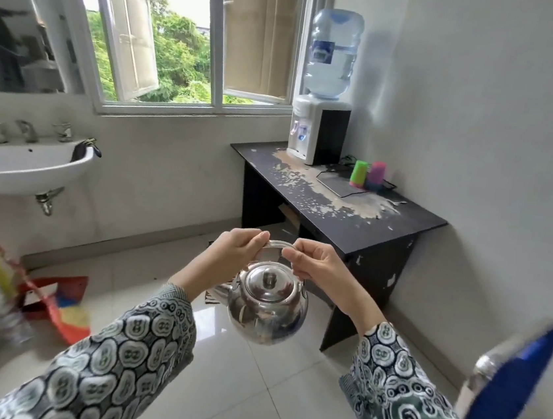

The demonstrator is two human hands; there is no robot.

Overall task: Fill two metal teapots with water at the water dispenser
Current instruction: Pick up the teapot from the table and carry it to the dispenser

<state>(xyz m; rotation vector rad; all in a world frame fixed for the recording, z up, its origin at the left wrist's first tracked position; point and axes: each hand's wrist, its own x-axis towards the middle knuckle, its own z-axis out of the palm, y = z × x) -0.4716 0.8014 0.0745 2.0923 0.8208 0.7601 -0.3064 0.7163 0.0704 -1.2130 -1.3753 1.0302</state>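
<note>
From the head camera, a round, shiny metal teapot (268, 303) with its domed lid and small knob in place hangs in the air above the pale tiled floor (230, 393), in front of the person. Both hands hold its thin arched wire handle (276, 243): the left hand (233, 254) pinches the left end of the arch between thumb and curled fingers, and the right hand (313, 265) grips the right end the same way, so the pot is suspended between them. Both forearms are covered by patterned green and white sleeves (135, 348). Well beyond the teapot, a white and black water dispenser (318, 133) topped by a large blue-tinted water bottle (334, 54) stands on the far end of a worn black table (369, 227) against the wall. Near it on the table stand two upside-down stacks of coloured plastic cups (367, 175). To the left, a white wall-mounted washbasin (21, 166) sits below an open white-framed window (184, 102). A blue chair (510, 380) shows blurred at the right edge. Only one teapot is in view.
</note>
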